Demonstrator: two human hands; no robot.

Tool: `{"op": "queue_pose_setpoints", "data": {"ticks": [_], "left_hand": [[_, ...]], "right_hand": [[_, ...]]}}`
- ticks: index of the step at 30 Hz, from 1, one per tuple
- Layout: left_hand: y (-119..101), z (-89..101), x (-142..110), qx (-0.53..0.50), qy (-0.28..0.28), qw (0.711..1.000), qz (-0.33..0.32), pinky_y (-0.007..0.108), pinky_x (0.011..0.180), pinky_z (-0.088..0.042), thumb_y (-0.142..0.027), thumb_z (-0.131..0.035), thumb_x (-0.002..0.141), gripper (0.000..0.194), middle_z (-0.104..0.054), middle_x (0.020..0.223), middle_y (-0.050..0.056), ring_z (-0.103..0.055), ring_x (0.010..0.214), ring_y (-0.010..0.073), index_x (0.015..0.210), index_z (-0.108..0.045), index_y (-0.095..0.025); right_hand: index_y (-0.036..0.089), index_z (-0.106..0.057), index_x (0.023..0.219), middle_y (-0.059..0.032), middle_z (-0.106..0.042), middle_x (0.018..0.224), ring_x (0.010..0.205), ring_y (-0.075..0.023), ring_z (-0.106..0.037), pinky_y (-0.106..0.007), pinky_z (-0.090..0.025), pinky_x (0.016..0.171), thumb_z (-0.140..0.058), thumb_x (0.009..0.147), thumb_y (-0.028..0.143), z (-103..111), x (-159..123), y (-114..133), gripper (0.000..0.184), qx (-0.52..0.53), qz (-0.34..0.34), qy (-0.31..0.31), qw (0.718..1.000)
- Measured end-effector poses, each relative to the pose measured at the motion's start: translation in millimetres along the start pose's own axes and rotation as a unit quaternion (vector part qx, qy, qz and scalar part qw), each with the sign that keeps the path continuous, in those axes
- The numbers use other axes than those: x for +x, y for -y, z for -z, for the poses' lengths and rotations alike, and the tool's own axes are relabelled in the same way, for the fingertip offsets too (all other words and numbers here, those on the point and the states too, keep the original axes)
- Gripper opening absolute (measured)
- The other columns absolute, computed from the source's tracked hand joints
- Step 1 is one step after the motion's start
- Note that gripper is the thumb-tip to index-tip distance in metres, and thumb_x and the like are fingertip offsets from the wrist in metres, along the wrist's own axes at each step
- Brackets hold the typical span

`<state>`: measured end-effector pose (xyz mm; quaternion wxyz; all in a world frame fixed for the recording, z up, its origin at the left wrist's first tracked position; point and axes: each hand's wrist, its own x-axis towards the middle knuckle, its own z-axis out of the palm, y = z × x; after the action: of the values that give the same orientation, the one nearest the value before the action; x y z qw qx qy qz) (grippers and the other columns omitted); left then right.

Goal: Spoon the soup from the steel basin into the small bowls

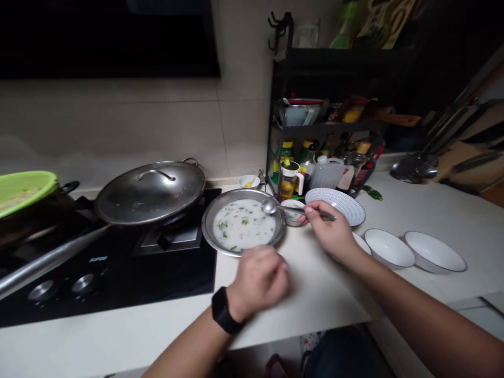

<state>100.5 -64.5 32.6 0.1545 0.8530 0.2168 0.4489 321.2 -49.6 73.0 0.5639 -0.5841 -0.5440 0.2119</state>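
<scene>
A metal basin of milky white liquid with bits of green in it stands on the counter beside the stove. My right hand is closed around the handle of a metal spoon, whose bowl hangs over the basin's right rim. Under the spoon handle is a small bowl; my right fingertips overlap its edge, and I cannot tell whether they touch it. My left hand, with a black watch on the wrist, is curled into a loose fist at the basin's front edge. Nothing shows in it.
A lidded wok sits on the black stove, near a green strainer. Right of my right hand are a patterned plate and several white bowls. A black rack of bottles and a small dish stand behind.
</scene>
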Motion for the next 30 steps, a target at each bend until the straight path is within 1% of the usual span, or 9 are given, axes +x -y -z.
{"op": "queue_pose_setpoints", "data": {"ticks": [2,4,7,9,11,14,17,21,30], "left_hand": [[-15.9,-29.9,4.4,-0.053,0.117,0.991,-0.036,0.03,0.057,-0.04,-0.022,-0.052,0.088,0.022,-0.059,0.06,0.002,-0.052,0.057,0.0137,0.066,-0.054,-0.022],[-21.4,-61.4,4.9,-0.072,0.187,0.977,-0.069,0.028,0.058,-0.042,-0.024,-0.057,0.083,0.022,-0.06,0.06,0.001,-0.053,0.057,0.0125,0.062,-0.052,-0.022],[-13.6,-95.3,-0.2,-0.029,0.239,0.968,-0.075,0.028,0.058,-0.043,-0.027,-0.062,0.08,0.019,-0.065,0.064,0.002,-0.057,0.059,0.0131,0.063,-0.056,-0.02],[-3.7,-104.3,-5.1,-0.007,0.244,0.967,-0.072,0.028,0.058,-0.042,-0.028,-0.063,0.079,0.018,-0.066,0.064,0.003,-0.058,0.059,0.0139,0.064,-0.057,-0.02],[5.8,-104.3,-9.1,-0.007,0.227,0.973,-0.045,0.028,0.057,-0.041,-0.025,-0.06,0.079,0.018,-0.065,0.062,0.002,-0.057,0.057,0.0134,0.062,-0.056,-0.021],[16.2,-96.8,-10.9,-0.022,0.202,0.979,0.008,0.028,0.056,-0.037,-0.022,-0.058,0.078,0.021,-0.062,0.058,0.0,-0.053,0.055,0.0125,0.059,-0.051,-0.021],[21.8,-90.8,-8.7,-0.045,0.19,0.979,0.052,0.028,0.056,-0.034,-0.02,-0.059,0.078,0.023,-0.058,0.056,0.0,-0.049,0.055,0.0117,0.058,-0.047,-0.02],[25.1,-89.4,-5.6,-0.061,0.198,0.974,0.089,0.027,0.057,-0.034,-0.018,-0.06,0.077,0.024,-0.057,0.057,-0.001,-0.046,0.055,0.011,0.057,-0.046,-0.02],[28.6,-89.5,-5.3,-0.096,0.185,0.97,0.127,0.027,0.059,-0.033,-0.016,-0.056,0.077,0.024,-0.052,0.056,-0.002,-0.042,0.056,0.0115,0.056,-0.046,-0.02]], "right_hand": [[0.024,-0.067,0.085,-0.0036,-0.073,0.083,0.074,-0.0201,-0.072,-0.031,-0.057,0.069,-0.068,0.087,0.039,-11.2,2.1,-8.7,0.015,-0.015,0.024,0.029,0.999],[0.025,-0.067,0.084,-0.0043,-0.072,0.09,0.075,-0.02,-0.073,-0.031,-0.058,0.068,-0.066,0.088,0.036,-18.9,2.4,-15.2,0.012,-0.028,0.05,0.049,0.997],[0.025,-0.066,0.083,-0.0039,-0.072,0.085,0.074,-0.0209,-0.074,-0.032,-0.059,0.068,-0.064,0.088,0.033,-25.3,2.3,-18.4,0.01,-0.035,0.033,0.063,0.997],[0.025,-0.064,0.081,-0.0026,-0.073,0.074,0.068,-0.0206,-0.074,-0.032,-0.059,0.068,-0.063,0.088,0.031,-27.8,4.2,-17.2,0.01,-0.021,-0.018,0.054,0.998],[0.024,-0.063,0.079,-0.0014,-0.071,0.064,0.063,-0.0201,-0.074,-0.031,-0.06,0.067,-0.064,0.088,0.029,-29.7,8.3,-14.9,0.01,0.022,-0.088,0.035,0.995],[0.022,-0.062,0.076,-0.0013,-0.069,0.059,0.058,-0.0197,-0.074,-0.029,-0.062,0.06,-0.067,0.084,0.022,-31.7,16.3,-10.8,0.01,0.126,-0.187,-0.01,0.974],[0.019,-0.06,0.075,-0.0016,-0.067,0.061,0.054,-0.0194,-0.073,-0.029,-0.063,0.054,-0.069,0.079,0.014,-32.2,21.2,-6.6,0.011,0.211,-0.235,-0.054,0.947],[0.018,-0.058,0.077,-0.002,-0.066,0.064,0.052,-0.0196,-0.072,-0.03,-0.064,0.051,-0.07,0.076,0.009,-29.3,22.0,-0.7,0.016,0.263,-0.241,-0.069,0.932],[0.017,-0.06,0.077,-0.0041,-0.068,0.063,0.053,-0.0189,-0.073,-0.024,-0.061,0.048,-0.074,0.078,0.011,-10.1,31.1,14.4,0.015,0.246,-0.204,-0.067,0.945]]}}
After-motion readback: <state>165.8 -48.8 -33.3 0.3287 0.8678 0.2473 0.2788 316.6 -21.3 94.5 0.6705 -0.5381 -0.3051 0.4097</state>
